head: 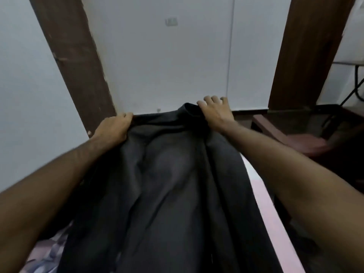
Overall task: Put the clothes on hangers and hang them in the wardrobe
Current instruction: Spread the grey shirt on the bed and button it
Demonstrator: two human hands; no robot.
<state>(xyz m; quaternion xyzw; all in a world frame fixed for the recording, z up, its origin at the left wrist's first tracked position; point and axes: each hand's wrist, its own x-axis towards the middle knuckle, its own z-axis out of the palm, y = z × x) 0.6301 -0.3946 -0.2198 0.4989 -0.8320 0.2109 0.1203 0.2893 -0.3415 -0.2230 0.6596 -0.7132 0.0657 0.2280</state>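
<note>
A dark grey shirt point(169, 184) hangs stretched out in front of me, its collar at the top and its body falling toward the bottom of the view. My left hand point(114, 128) grips the shirt's left shoulder with curled fingers. My right hand point(215, 111) holds the right side of the collar, thumb tucked against the cloth and fingers spread over the top. No hanger shows; the shirt may hide one.
A pink bed sheet point(269, 209) lies under the shirt, with patterned cloth point(49, 251) at lower left. Two dark wooden posts point(74, 62) point(307, 52) frame a white wall ahead. A reddish plastic chair point(295, 138) stands at right beside a dark table.
</note>
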